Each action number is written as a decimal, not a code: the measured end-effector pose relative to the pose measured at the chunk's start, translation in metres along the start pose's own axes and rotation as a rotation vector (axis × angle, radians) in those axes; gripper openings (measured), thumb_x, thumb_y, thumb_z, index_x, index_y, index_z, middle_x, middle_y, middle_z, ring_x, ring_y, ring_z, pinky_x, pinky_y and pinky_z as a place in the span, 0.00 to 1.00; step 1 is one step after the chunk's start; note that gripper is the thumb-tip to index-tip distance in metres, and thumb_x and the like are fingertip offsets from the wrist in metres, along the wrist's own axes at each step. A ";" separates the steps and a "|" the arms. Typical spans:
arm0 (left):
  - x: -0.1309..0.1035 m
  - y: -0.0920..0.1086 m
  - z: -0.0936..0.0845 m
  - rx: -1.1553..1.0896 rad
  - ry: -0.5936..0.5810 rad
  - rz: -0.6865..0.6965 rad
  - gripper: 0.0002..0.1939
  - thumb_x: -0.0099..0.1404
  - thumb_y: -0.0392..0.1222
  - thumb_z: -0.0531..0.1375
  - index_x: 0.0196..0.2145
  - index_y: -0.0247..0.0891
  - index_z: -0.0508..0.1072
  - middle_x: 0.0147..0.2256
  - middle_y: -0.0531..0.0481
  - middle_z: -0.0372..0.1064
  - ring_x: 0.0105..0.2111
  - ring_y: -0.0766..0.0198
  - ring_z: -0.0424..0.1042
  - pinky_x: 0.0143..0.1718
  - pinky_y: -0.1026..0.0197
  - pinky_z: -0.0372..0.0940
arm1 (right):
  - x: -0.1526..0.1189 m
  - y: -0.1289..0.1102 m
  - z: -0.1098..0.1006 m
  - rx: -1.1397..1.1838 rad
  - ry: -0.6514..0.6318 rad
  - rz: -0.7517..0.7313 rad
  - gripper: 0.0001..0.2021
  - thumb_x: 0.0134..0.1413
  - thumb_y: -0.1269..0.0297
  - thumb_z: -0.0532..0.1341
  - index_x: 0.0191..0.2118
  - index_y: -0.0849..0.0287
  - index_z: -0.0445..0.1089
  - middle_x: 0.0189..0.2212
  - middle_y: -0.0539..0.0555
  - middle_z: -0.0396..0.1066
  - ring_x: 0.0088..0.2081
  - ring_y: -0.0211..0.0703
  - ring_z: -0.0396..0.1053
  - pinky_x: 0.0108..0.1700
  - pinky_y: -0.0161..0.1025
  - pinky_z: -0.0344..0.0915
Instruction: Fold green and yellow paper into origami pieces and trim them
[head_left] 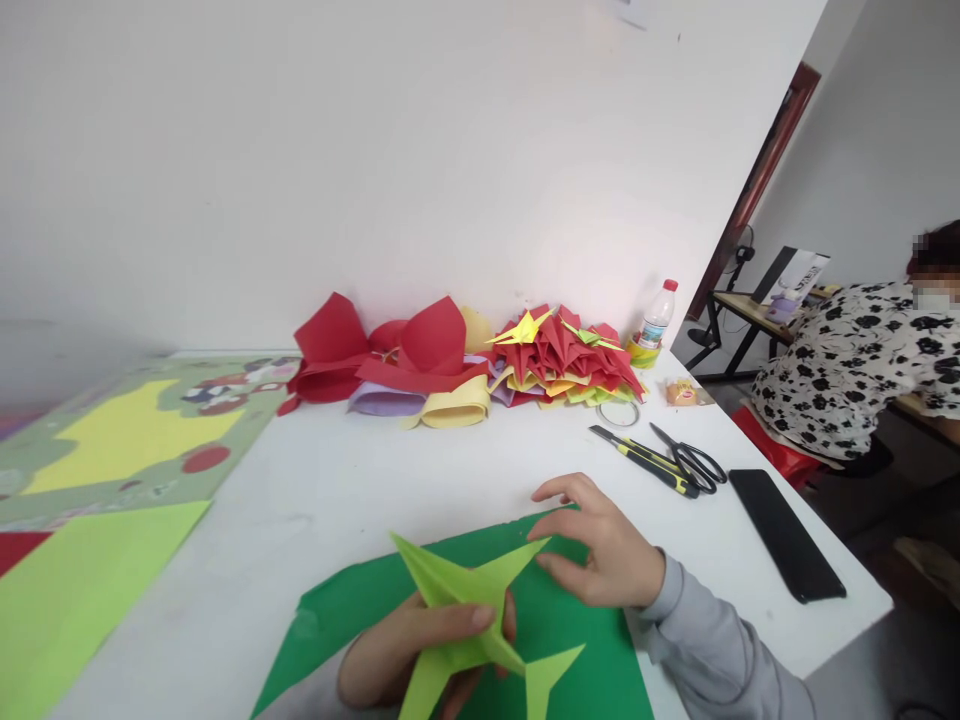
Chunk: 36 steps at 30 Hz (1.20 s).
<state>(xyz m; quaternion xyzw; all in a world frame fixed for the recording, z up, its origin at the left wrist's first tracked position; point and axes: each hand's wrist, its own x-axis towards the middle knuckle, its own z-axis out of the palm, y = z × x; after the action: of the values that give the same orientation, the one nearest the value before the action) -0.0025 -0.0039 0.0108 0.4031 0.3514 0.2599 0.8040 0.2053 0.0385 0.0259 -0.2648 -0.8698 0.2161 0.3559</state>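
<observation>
My left hand (394,645) grips the folded paper (469,585), its far right tip just beside my open right hand (611,555).

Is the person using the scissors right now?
No, the scissors lie on the white table, while the left hand holds folded light green paper and the right hand is beside it.

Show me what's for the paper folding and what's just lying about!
Looks like part of it:
light-green folded paper, in the left hand
green sheet underneath
red folded shapes
scissors
cutter

Probably just lying about:
bottle
wrapped snack
flat black thing
</observation>
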 end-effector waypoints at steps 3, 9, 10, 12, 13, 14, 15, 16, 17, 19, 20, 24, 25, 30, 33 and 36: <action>-0.002 0.000 -0.008 0.052 0.016 -0.039 0.16 0.48 0.54 0.63 0.24 0.37 0.78 0.21 0.48 0.73 0.10 0.71 0.61 0.10 0.69 0.57 | 0.000 0.001 -0.001 -0.013 -0.079 0.028 0.09 0.50 0.70 0.60 0.39 0.58 0.70 0.46 0.60 0.65 0.48 0.47 0.64 0.49 0.45 0.64; -0.001 -0.003 -0.022 0.084 -0.083 -0.120 0.18 0.48 0.56 0.62 0.22 0.35 0.77 0.19 0.45 0.72 0.09 0.68 0.63 0.08 0.68 0.56 | -0.001 0.003 0.002 0.106 -0.172 0.040 0.07 0.48 0.71 0.61 0.37 0.58 0.71 0.45 0.59 0.66 0.47 0.46 0.66 0.50 0.43 0.63; -0.001 -0.004 -0.024 0.087 -0.097 -0.117 0.18 0.49 0.55 0.62 0.22 0.36 0.77 0.19 0.45 0.73 0.10 0.68 0.63 0.08 0.68 0.56 | -0.001 0.003 0.002 0.135 -0.171 0.056 0.07 0.48 0.70 0.62 0.36 0.58 0.70 0.44 0.58 0.66 0.47 0.46 0.66 0.51 0.43 0.63; -0.002 -0.004 -0.026 0.086 -0.125 -0.104 0.16 0.51 0.53 0.60 0.23 0.36 0.78 0.20 0.45 0.74 0.10 0.68 0.64 0.08 0.68 0.57 | -0.001 0.003 0.003 0.184 -0.181 0.082 0.06 0.47 0.69 0.64 0.35 0.58 0.70 0.43 0.58 0.67 0.46 0.45 0.67 0.51 0.43 0.62; -0.003 -0.003 -0.026 0.085 -0.144 -0.100 0.16 0.51 0.52 0.60 0.23 0.35 0.78 0.21 0.44 0.75 0.10 0.68 0.64 0.08 0.68 0.57 | -0.001 0.003 0.004 0.206 -0.192 0.090 0.06 0.47 0.69 0.64 0.34 0.58 0.70 0.43 0.57 0.68 0.46 0.45 0.67 0.51 0.43 0.63; -0.004 -0.002 -0.026 0.087 -0.164 -0.100 0.16 0.51 0.52 0.61 0.24 0.34 0.78 0.21 0.43 0.76 0.10 0.68 0.63 0.08 0.68 0.56 | -0.001 0.003 0.004 0.227 -0.204 0.099 0.06 0.46 0.68 0.65 0.34 0.58 0.69 0.42 0.57 0.68 0.46 0.44 0.68 0.51 0.42 0.63; -0.004 -0.002 -0.026 0.090 -0.182 -0.103 0.16 0.51 0.51 0.61 0.24 0.34 0.78 0.22 0.42 0.76 0.09 0.68 0.62 0.07 0.67 0.55 | -0.001 0.003 0.005 0.244 -0.218 0.106 0.06 0.46 0.67 0.65 0.33 0.57 0.69 0.42 0.56 0.68 0.45 0.44 0.68 0.50 0.42 0.63; -0.005 -0.001 -0.026 0.096 -0.196 -0.109 0.17 0.51 0.52 0.62 0.25 0.33 0.78 0.21 0.42 0.76 0.09 0.67 0.62 0.06 0.66 0.55 | -0.001 0.004 0.006 0.261 -0.229 0.110 0.07 0.46 0.67 0.66 0.32 0.57 0.68 0.41 0.56 0.69 0.44 0.43 0.68 0.49 0.41 0.63; -0.005 -0.001 -0.026 0.103 -0.206 -0.117 0.17 0.51 0.52 0.62 0.25 0.32 0.78 0.21 0.41 0.76 0.08 0.66 0.62 0.06 0.65 0.55 | 0.000 0.004 0.007 0.277 -0.236 0.115 0.07 0.45 0.66 0.67 0.30 0.57 0.68 0.39 0.55 0.69 0.43 0.42 0.68 0.49 0.41 0.63; -0.005 -0.003 -0.027 0.110 -0.213 -0.137 0.17 0.52 0.53 0.63 0.26 0.33 0.79 0.20 0.42 0.75 0.09 0.65 0.63 0.06 0.64 0.57 | 0.000 0.005 0.010 0.304 -0.255 0.125 0.09 0.44 0.65 0.68 0.27 0.57 0.67 0.37 0.53 0.70 0.40 0.41 0.69 0.46 0.39 0.64; -0.004 -0.005 -0.028 0.108 -0.210 -0.146 0.17 0.51 0.53 0.64 0.26 0.34 0.79 0.20 0.42 0.75 0.09 0.65 0.63 0.07 0.64 0.58 | 0.000 0.006 0.010 0.315 -0.268 0.128 0.10 0.44 0.63 0.69 0.26 0.57 0.66 0.35 0.53 0.70 0.39 0.41 0.69 0.45 0.39 0.64; 0.001 -0.014 -0.032 0.098 -0.182 -0.185 0.18 0.48 0.55 0.65 0.24 0.35 0.79 0.17 0.44 0.73 0.07 0.64 0.62 0.09 0.62 0.61 | -0.001 0.008 0.012 0.324 -0.332 0.146 0.16 0.43 0.53 0.69 0.24 0.57 0.65 0.31 0.51 0.68 0.36 0.40 0.67 0.41 0.37 0.63; 0.002 -0.015 -0.033 0.100 -0.180 -0.194 0.18 0.48 0.55 0.65 0.24 0.35 0.79 0.17 0.44 0.73 0.07 0.64 0.62 0.09 0.61 0.61 | -0.001 0.009 0.012 0.318 -0.344 0.153 0.17 0.42 0.50 0.69 0.23 0.57 0.64 0.29 0.50 0.68 0.35 0.40 0.66 0.39 0.37 0.63; 0.002 -0.015 -0.030 0.100 -0.142 -0.206 0.17 0.48 0.54 0.64 0.22 0.35 0.78 0.17 0.44 0.74 0.07 0.67 0.62 0.07 0.66 0.57 | 0.000 0.005 0.008 0.430 -0.354 0.163 0.19 0.45 0.49 0.65 0.21 0.56 0.61 0.25 0.48 0.64 0.29 0.37 0.63 0.33 0.36 0.61; -0.001 -0.013 -0.023 0.105 -0.094 -0.152 0.15 0.49 0.50 0.61 0.20 0.35 0.78 0.17 0.44 0.74 0.05 0.71 0.58 0.04 0.71 0.48 | 0.001 0.002 0.004 0.544 -0.353 0.172 0.16 0.46 0.53 0.65 0.22 0.56 0.61 0.26 0.48 0.64 0.30 0.38 0.64 0.35 0.36 0.62; -0.004 -0.012 -0.017 0.111 -0.016 -0.103 0.15 0.49 0.47 0.57 0.19 0.35 0.77 0.16 0.46 0.74 0.04 0.74 0.55 0.05 0.74 0.43 | 0.001 -0.002 -0.002 0.567 -0.351 0.229 0.12 0.44 0.57 0.67 0.26 0.57 0.65 0.28 0.49 0.66 0.32 0.39 0.65 0.38 0.37 0.62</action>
<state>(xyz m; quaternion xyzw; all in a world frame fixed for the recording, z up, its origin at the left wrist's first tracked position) -0.0167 -0.0050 -0.0054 0.4306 0.3792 0.1950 0.7955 0.2051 0.0379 0.0291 -0.2102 -0.7877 0.5298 0.2340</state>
